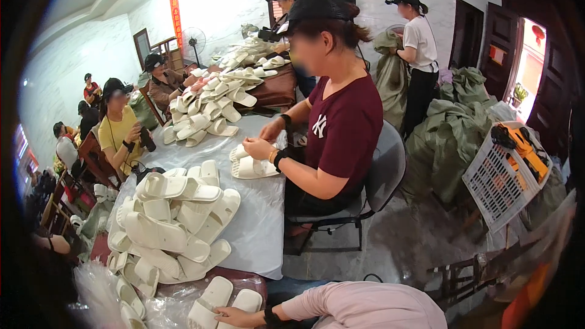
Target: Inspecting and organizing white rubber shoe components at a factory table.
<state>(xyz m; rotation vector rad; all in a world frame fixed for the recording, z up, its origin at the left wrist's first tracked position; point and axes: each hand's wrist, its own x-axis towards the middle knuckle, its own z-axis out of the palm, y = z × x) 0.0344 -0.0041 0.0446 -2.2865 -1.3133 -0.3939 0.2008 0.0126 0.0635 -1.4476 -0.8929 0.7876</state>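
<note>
From the lower right my right arm, in a pale pink sleeve with a black wristband, reaches left across the bottom of the view. My right hand (239, 317) is closed on a pair of white slippers (216, 293), its fingertips at the strap of the left one. The pair stands at the near table edge, cut off below by the picture's rim. My left hand is out of sight. Just beyond, a large heap of white slippers (159, 231) lies on the table. Clear plastic wrapping (100, 289) is bunched to the left of the pair.
Across the table corner, a co-worker in a maroon shirt (350, 128) sits on a grey chair (385, 167), both hands over slippers (253, 167). More slippers (213, 100) are piled farther back. Green sacks (448, 140) and a white plastic crate (496, 176) stand at right.
</note>
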